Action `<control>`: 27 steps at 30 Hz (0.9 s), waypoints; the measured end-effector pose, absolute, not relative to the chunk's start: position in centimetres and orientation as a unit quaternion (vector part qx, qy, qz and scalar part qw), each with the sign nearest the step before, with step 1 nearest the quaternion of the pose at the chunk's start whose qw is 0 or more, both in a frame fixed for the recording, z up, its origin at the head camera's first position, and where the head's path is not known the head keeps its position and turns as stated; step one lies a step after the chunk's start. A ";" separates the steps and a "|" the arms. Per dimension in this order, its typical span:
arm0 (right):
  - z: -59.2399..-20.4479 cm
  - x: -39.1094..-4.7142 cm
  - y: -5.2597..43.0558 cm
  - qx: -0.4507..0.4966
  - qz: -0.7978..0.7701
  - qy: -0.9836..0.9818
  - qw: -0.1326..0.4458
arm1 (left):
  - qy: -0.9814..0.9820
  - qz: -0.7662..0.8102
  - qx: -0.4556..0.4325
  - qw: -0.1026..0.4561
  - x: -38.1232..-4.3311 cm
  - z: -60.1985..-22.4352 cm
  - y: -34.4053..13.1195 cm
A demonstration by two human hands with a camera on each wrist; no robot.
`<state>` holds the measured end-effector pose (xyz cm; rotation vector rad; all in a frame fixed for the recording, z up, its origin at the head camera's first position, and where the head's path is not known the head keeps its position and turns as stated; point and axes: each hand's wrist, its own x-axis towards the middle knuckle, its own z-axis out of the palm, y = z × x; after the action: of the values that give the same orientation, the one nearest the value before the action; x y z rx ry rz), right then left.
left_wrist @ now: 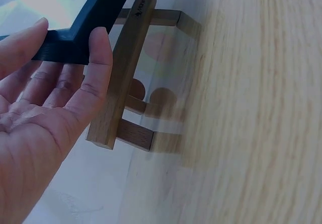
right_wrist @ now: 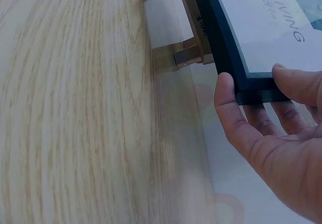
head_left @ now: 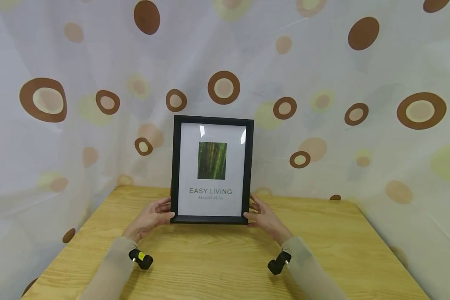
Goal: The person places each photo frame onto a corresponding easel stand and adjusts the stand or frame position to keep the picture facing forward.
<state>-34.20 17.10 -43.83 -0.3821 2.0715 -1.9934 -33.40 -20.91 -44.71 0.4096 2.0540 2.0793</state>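
Observation:
A black picture frame (head_left: 213, 221) stands nearly upright in the head view, its white sheet reading "EASY LIVING" below a small green bamboo picture. My left hand (head_left: 151, 216) grips its lower left side, thumb on the front and fingers behind. On the opposite lower side my right hand (head_left: 264, 217) holds it the same way. Both wrist views show a small wooden stand (left_wrist: 123, 73) with short legs on the table, close behind the frame. From the head view that stand is almost wholly hidden by the frame.
The light wooden table (head_left: 210, 258) runs back to a white curtain (head_left: 255, 58) with brown and pale circles, which also closes off both sides. Black wrist devices (head_left: 140, 259) sit on both sleeves.

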 end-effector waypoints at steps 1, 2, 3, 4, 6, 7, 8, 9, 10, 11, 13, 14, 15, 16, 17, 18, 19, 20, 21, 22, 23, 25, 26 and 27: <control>-43.8 -34.2 17.1 -0.131 -0.682 0.709 0.121 | 0.694 0.701 0.137 0.095 -33.4 -44.7 -21.0; -43.7 -34.3 17.0 -0.131 -0.681 0.710 0.120 | 0.696 0.699 0.137 0.094 -33.4 -44.7 -21.0; -43.7 -34.3 17.0 -0.132 -0.680 0.711 0.120 | 0.697 0.698 0.136 0.092 -33.3 -44.7 -21.0; -43.6 -34.3 16.9 -0.134 -0.680 0.711 0.119 | 0.698 0.696 0.139 0.093 -33.3 -44.6 -21.1; -43.5 -34.3 16.8 -0.136 -0.679 0.712 0.120 | 0.700 0.694 0.142 0.092 -33.3 -44.6 -21.2; -43.5 -34.4 16.7 -0.139 -0.678 0.712 0.119 | 0.699 0.695 0.143 0.092 -33.3 -44.6 -21.3; -43.4 -34.4 16.7 -0.139 -0.676 0.714 0.119 | 0.698 0.695 0.144 0.092 -33.3 -44.6 -21.3; -43.4 -34.5 16.6 -0.140 -0.675 0.715 0.119 | 0.698 0.695 0.148 0.092 -33.3 -44.7 -21.4; -43.5 -34.5 16.5 -0.139 -0.675 0.715 0.119 | 0.698 0.695 0.148 0.092 -33.3 -44.7 -21.5; -43.5 -34.6 16.5 -0.139 -0.675 0.715 0.118 | 0.699 0.695 0.144 0.089 -33.3 -44.8 -21.5; -43.6 -34.8 16.3 -0.144 -0.676 0.714 0.116 | 0.699 0.696 0.140 0.085 -33.2 -44.8 -21.6; -43.6 -34.8 16.2 -0.145 -0.677 0.713 0.115 | 0.701 0.695 0.137 0.083 -33.2 -44.9 -21.6; -43.6 -34.9 16.1 -0.145 -0.678 0.712 0.114 | 0.704 0.693 0.135 0.081 -33.2 -44.8 -21.6; -43.7 -34.9 16.1 -0.145 -0.679 0.711 0.112 | 0.705 0.692 0.130 0.081 -33.2 -44.8 -21.6; -43.7 -35.0 16.0 -0.146 -0.679 0.711 0.110 | 0.709 0.689 0.130 0.080 -33.1 -44.8 -21.5; -43.8 -35.0 16.0 -0.145 -0.679 0.711 0.108 | 0.711 0.687 0.130 0.080 -33.1 -44.8 -21.5; -43.8 -35.0 15.9 -0.143 -0.679 0.712 0.105 | 0.715 0.682 0.131 0.078 -33.1 -44.8 -21.5; -43.8 -35.0 15.9 -0.144 -0.677 0.715 0.101 | 0.719 0.679 0.131 0.076 -33.0 -44.7 -21.4; -43.7 -35.0 15.8 -0.143 -0.676 0.716 0.098 | 0.722 0.675 0.133 0.074 -33.1 -44.7 -21.4; -43.7 -35.1 15.7 -0.146 -0.676 0.716 0.096 | 0.725 0.672 0.136 0.071 -33.1 -44.7 -21.4; -43.7 -35.2 15.6 -0.150 -0.677 0.715 0.095 | 0.727 0.670 0.136 0.069 -33.1 -44.7 -21.5; -43.6 -35.3 15.4 -0.161 -0.676 0.713 0.095 | 0.730 0.668 0.134 0.061 -33.1 -44.7 -21.6; -43.5 -35.4 15.3 -0.167 -0.676 0.712 0.095 | 0.730 0.668 0.134 0.059 -33.2 -44.7 -21.6; -43.5 -35.5 15.2 -0.170 -0.677 0.709 0.096 | 0.728 0.670 0.134 0.057 -33.2 -44.8 -21.7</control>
<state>-35.46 15.16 -43.49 -0.5039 2.1009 -2.0062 -33.18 -21.72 -44.76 0.4064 2.2088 2.0311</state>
